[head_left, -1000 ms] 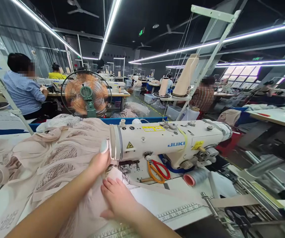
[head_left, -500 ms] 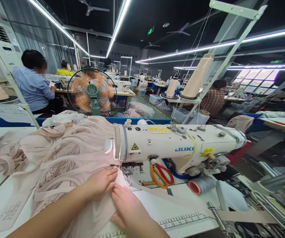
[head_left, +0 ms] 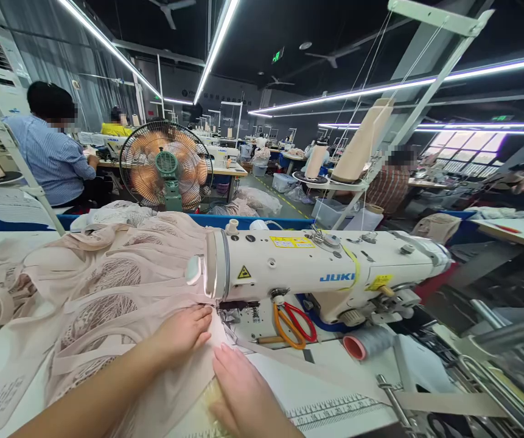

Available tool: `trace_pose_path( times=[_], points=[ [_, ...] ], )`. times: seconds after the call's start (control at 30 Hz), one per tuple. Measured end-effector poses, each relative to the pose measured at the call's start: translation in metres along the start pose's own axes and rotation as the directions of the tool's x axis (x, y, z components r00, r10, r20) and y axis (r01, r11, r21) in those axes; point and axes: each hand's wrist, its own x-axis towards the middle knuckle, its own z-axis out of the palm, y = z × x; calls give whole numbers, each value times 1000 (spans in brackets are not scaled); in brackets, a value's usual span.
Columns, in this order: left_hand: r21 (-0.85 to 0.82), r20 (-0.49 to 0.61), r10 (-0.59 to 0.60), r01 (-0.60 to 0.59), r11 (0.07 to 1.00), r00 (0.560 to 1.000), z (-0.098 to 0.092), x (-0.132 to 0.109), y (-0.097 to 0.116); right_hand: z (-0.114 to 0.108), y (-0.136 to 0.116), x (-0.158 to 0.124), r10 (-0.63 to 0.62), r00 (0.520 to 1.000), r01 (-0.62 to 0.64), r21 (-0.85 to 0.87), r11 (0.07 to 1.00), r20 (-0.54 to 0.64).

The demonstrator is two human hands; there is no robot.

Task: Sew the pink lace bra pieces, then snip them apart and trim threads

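Beige lingerie fabric [head_left: 184, 371] runs under the needle end of a white JUKI sewing machine [head_left: 252, 264]. My left hand [head_left: 182, 331] lies flat on this fabric just left of the needle area, fingers stretched forward. At the fabric's right edge, my right hand [head_left: 241, 386] rests with fingers straight and its thumb apart, lower down. The fingertips of both hands are close to the presser foot, which is partly hidden by the machine head. A narrow beige band [head_left: 325, 371] leads from the right towards the needle area.
Lace-trimmed beige garments [head_left: 106, 286] are heaped on the left. Orange-and-red-handled scissors [head_left: 291, 325] lie under the machine arm, beside a grey thread spool [head_left: 366, 344]. A fan [head_left: 167, 164] stands behind the table, and a co-worker in a striped shirt [head_left: 52, 158] sits far left.
My hands have moved slightly apart; the right has shifted a little right and down. A pale yellowish patch now shows beside my right hand. The whole view has shifted slightly.
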Motion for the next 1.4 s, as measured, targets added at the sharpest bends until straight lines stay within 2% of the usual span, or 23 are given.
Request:
trace_pose_path(
  times=[0.2,0.43,0.57,0.67,0.77,0.87,1.0,1.2,1.4],
  points=[
    [24,-43,-15,16,1000,999,1,3,2,0,5,1,-10,1000,11,-68,998,11],
    [7,-78,-40,40,999,996,-8,12,4,0,4,14,113,994,-113,-52,992,-4],
    [6,-66,-15,15,1000,998,-20,16,5,5,1,15,159,987,-160,-26,987,-29],
    [-3,-39,42,-42,999,998,-26,11,15,9,2,14,145,989,-146,-31,989,-40],
    [10,18,118,-118,993,993,-17,-3,30,9,3,13,113,993,-116,-56,992,-44],
    [89,63,187,-192,977,980,4,-20,35,9,1,14,107,991,-113,-70,991,-77],
    [135,32,220,-223,966,975,21,-28,20,11,-4,20,180,979,-185,-49,981,-93],
    [153,-64,306,-294,944,950,15,-16,-8,4,-11,29,266,964,-266,-10,964,-3],
    [217,-62,313,-293,931,948,17,-5,-21,2,-12,21,250,968,-250,46,967,9]
  ],
)
